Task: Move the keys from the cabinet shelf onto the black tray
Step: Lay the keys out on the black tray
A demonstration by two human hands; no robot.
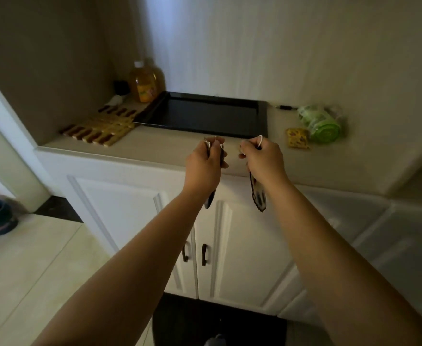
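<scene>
My left hand (pixel 205 159) is closed around a bunch of keys (pixel 214 146); the metal rings stick up above my knuckles and a dark tag (pixel 209 201) hangs down below my wrist. My right hand (pixel 262 156) is closed too, pinching a second set of keys by its white ring (pixel 259 141), with a spotted strap (pixel 257 196) dangling under it. Both hands hang in the air over the front edge of the shelf (pixel 155 148), side by side and a little apart.

The black tray (pixel 205 113) lies flat on the shelf just beyond my hands, its near rim close to my fingertips. At the tray's left edge a wooden slatted mat (pixel 100 128) runs toward the front left of the shelf, and a yellow bottle (pixel 146 83) with a white cap stands in the back left corner. To the right of the tray, well apart from it, lie a small yellow packet (pixel 297 137) and a green roll of bags (pixel 322 123) just behind it. Below the shelf are white cabinet doors (pixel 135 221) with dark handles (pixel 204 254).
</scene>
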